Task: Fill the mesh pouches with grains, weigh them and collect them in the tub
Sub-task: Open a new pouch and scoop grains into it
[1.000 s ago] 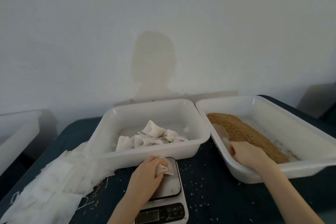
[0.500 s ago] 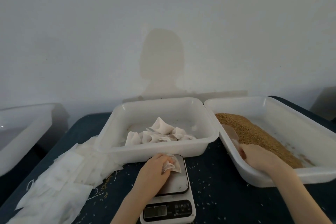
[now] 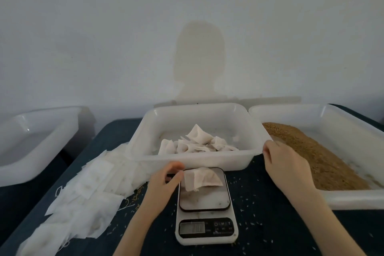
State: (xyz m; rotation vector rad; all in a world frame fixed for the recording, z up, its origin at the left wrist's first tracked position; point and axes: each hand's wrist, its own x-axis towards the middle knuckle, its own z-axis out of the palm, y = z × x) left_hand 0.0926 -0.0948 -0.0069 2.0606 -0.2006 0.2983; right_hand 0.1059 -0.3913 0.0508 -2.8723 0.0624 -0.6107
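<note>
Two hands: both bare, reaching in from the near edge of the dark blue table [image 3: 270, 210].
Left hand [image 3: 164, 183]: lay at the left edge of the scale platform, fingers loosely curled with thumb and forefinger a little apart, just touching or just beside the pouch; which one could not be told.
Right hand [image 3: 284, 164]: hovered above the near left corner of the grain tub, fingers bent downward and close together; anything pinched under them was hidden.
Pouch on scale: small white mesh pouch [image 3: 200, 178], crumpled and soft, lay on the far part of the platform, a brownish shade showing through its right side.
Scale: white plastic digital kitchen scale [image 3: 205, 233] with a glossy square platform, rounded corners; display digits too blurred to read.
Collecting tub: white translucent rectangular plastic tub [image 3: 193, 157], behind the scale, held a heap of filled white pouches [image 3: 197, 141].
Grain tub: white rectangular plastic tub [image 3: 353, 201] at the table's right edge, cut off by the frame, carried a sloped bed of fine golden-brown grains [image 3: 324, 162].
Empty pouches: flat, thin white mesh pouches [image 3: 83, 199], overlapping in a loose sheaf along the left edge.
Spilled grains: pale specks [image 3: 249, 223] scattered over the cloth around the scale.
Third tub: another white plastic tub [image 3: 31, 164] stood off the table's left side, partly cut off.
</note>
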